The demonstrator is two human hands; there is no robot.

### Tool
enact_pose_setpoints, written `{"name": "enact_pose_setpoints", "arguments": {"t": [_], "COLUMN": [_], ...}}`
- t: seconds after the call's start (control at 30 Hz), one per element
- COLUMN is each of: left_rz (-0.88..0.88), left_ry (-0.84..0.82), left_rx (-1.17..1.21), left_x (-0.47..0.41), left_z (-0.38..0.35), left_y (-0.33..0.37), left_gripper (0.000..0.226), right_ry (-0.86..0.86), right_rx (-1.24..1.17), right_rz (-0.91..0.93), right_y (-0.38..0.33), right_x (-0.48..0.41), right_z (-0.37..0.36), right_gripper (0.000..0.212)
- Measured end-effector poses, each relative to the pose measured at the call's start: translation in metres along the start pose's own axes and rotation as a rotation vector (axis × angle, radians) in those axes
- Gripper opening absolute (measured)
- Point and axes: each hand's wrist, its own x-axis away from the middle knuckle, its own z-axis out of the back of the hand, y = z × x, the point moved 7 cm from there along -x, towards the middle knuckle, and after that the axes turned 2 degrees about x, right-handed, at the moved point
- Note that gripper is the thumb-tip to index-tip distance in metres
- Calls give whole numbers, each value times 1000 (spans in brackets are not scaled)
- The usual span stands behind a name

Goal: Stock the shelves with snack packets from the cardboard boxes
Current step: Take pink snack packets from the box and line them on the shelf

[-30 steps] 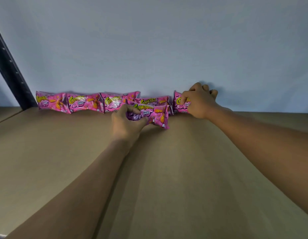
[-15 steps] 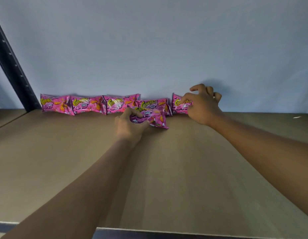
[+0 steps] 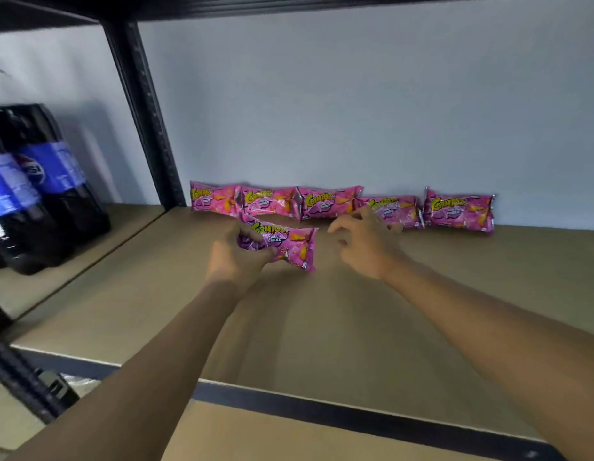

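Note:
Several pink snack packets lean in a row (image 3: 328,202) against the white back wall of a brown shelf board (image 3: 322,321). The rightmost packet (image 3: 459,210) stands alone with a small gap to its left. My left hand (image 3: 237,261) grips another pink packet (image 3: 285,242) by its left end, held in front of the row just above the board. My right hand (image 3: 363,242) hovers beside it with fingers loosely spread, holding nothing, partly covering the fourth packet in the row.
A black shelf upright (image 3: 146,118) stands at the left of the bay. Dark cola bottles (image 3: 39,188) with blue labels fill the neighbouring bay. The shelf's dark front rail (image 3: 322,410) runs across below my forearms.
My right hand has let go of the rightmost packet and drawn back toward me. My left hand has pulled its packet back from the row. The camera has backed away, showing the upright and bottles.

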Motion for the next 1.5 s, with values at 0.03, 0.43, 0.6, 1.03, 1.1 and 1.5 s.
{"name": "enact_pose_setpoints", "arguments": {"t": [0.03,0.43,0.6,1.03,1.1,1.5], "left_rz": [14,39,44,68,47,69], "left_ry": [-6,46,55,45,51,92], "left_rx": [-5,-60,-25,-146,-178,-287], "left_x": [-4,-70,-117,-176,-175,-181], "left_z": [15,125,118,90,88,87], "left_y": [-7,-61,-78,-96,-96,-107], "left_gripper": [29,23,28,39,40,49], "right_ry": [-18,-113,-73,-30,-40,-30], "right_rx": [9,114,190,224,226,199], "right_rz": [0,-30,-50,-75,-76,-100], "right_y": [-15,-117,-115,-114,-114,-115], "right_x": [-2,-43,-47,-49,-49,-48], "right_z": [-9,-86,-98,-102,-102,-101], "right_gripper": [26,37,40,35,36,34]}}
